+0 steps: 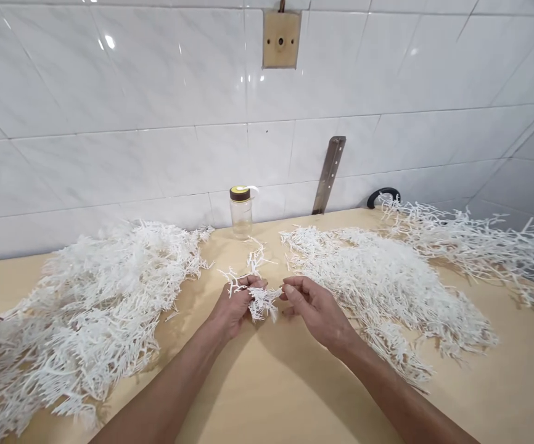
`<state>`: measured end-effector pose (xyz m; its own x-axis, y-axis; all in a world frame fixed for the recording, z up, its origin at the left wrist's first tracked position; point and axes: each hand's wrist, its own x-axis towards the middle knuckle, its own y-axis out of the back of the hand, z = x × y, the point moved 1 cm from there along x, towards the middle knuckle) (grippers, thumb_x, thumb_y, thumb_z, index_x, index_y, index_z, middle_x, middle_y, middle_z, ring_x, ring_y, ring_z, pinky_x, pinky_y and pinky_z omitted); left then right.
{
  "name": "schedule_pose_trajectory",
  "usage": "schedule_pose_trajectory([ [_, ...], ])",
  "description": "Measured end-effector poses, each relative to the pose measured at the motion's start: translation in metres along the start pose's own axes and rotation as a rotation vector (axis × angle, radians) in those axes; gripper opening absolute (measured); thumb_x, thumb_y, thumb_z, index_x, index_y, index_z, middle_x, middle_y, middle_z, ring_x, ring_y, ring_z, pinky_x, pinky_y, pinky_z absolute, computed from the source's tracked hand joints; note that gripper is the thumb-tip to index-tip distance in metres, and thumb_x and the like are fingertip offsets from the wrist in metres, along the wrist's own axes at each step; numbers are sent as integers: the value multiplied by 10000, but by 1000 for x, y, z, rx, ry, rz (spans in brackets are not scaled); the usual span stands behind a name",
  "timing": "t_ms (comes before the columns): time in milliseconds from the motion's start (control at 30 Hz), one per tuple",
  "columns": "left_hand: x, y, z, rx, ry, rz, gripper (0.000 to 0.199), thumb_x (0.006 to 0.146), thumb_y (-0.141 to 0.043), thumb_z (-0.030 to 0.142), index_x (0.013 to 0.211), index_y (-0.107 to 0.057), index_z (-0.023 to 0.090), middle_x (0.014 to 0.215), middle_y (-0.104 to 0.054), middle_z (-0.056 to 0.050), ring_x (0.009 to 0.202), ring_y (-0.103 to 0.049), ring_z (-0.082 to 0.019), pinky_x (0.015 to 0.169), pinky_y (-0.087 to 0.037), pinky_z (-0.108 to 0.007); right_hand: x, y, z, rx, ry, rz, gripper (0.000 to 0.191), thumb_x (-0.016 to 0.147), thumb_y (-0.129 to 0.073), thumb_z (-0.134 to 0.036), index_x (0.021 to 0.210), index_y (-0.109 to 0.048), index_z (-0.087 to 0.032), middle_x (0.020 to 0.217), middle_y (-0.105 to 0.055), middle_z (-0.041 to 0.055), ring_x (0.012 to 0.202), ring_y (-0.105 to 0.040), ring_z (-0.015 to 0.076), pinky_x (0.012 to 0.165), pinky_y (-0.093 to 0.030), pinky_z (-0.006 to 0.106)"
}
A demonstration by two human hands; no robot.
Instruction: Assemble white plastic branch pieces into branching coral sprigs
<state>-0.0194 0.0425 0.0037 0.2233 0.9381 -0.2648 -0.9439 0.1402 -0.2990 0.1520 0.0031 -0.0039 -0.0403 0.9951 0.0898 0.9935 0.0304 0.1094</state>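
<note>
Both hands meet over the middle of the table, between two heaps of white branching pieces. My left hand is closed on a white branched sprig whose comb-like twigs hang below the fingers. The fingertips of my right hand pinch the right end of this sprig. Another thin white twig sticks out above the left fingers; whether it joins the held sprig I cannot tell. Just beyond the hands a loose branched piece lies on the table.
A large heap of white sprigs covers the left side. On the right lies a second heap, with longer branches behind it. By the tiled wall stand a clear jar and a leaning metal strip, near a black curved handle.
</note>
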Motion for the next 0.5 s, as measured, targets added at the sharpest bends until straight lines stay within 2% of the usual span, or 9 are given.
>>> schedule_pose_trajectory([
  [133, -3, -4, -1, -2, -122, 18, 324, 585, -850, 336, 677, -595, 159, 587, -559, 32, 522, -514, -90, 523, -409, -219, -2, -6, 2, 15, -100, -99, 440, 881, -563, -569, 1015, -633, -156, 903, -638, 58, 834, -647, 191, 696, -609, 335],
  [233, -5, -6, -2, 23, -140, 22, 350, 592, -841, 388, 686, -593, 159, 585, -558, 35, 509, -495, -86, 506, -388, -218, -1, -5, 5, -46, -86, -98, 391, 877, -586, -533, 1002, -643, -168, 927, -653, 63, 845, -649, 202, 686, -607, 339],
  [300, -6, -6, -3, 46, -134, 39, 376, 610, -823, 441, 705, -589, 162, 590, -567, 33, 492, -491, -86, 486, -376, -219, 0, -3, 5, -129, -15, -8, 357, 872, -605, -494, 1038, -639, -179, 990, -665, 86, 892, -646, 223, 685, -604, 346],
  [400, -6, -5, -5, 79, -126, 53, 401, 634, -804, 484, 723, -578, 165, 588, -572, 30, 478, -495, -89, 475, -371, -219, -3, 0, -4, -320, 193, 206, 306, 894, -585, -424, 1085, -622, -188, 1022, -652, 108, 897, -635, 229, 696, -587, 355],
  [433, -6, -4, -6, 83, -122, 51, 403, 636, -805, 483, 720, -571, 165, 582, -569, 30, 477, -496, -90, 473, -369, -220, -5, 0, -8, -373, 265, 237, 284, 909, -567, -399, 1099, -616, -193, 1010, -647, 107, 875, -633, 221, 696, -580, 353],
  [500, -6, -3, -8, 77, -116, 39, 398, 639, -804, 470, 705, -555, 167, 562, -553, 35, 475, -493, -94, 473, -368, -223, -9, -1, -15, -436, 381, 202, 259, 928, -544, -353, 1133, -604, -208, 1027, -638, 106, 830, -626, 204, 669, -569, 339],
])
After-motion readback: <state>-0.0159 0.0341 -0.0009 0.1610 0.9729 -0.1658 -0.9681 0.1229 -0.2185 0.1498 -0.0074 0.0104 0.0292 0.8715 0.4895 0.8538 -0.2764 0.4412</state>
